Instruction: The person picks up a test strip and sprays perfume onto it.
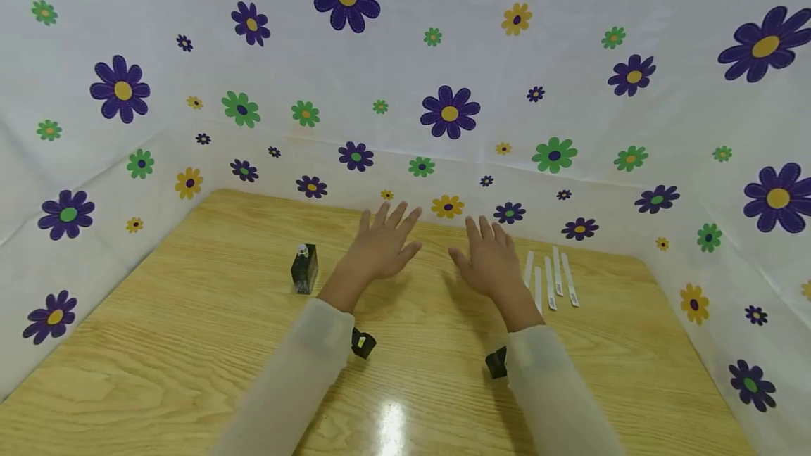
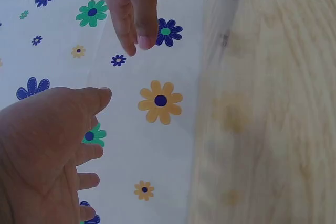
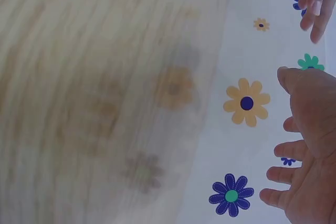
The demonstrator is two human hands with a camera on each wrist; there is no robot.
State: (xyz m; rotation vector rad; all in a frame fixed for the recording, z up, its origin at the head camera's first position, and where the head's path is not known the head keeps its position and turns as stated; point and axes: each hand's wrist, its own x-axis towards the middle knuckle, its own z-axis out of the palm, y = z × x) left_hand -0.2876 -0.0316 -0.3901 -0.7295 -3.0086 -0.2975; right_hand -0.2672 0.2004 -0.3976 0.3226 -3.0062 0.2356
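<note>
My left hand (image 1: 382,248) is held out over the back middle of the table, its fingers straight and spread, with nothing in it. To its left stands an upright dark glass perfume bottle (image 1: 305,270) with a silver sprayer neck. My right hand (image 1: 491,259) also reaches forward, fingers extended and holding nothing. Just right of it lie several white paper strips (image 1: 550,283), partly hidden behind the wrist. In the left wrist view the left palm (image 2: 44,145) faces the other hand across a gap. The right palm (image 3: 315,145) shows likewise in the right wrist view.
The wooden table (image 1: 209,343) meets a white cloth (image 1: 393,76) printed with flowers at the back and both sides. A black wrist mount (image 1: 363,343) sits under the left sleeve, and another black mount (image 1: 497,363) under the right one.
</note>
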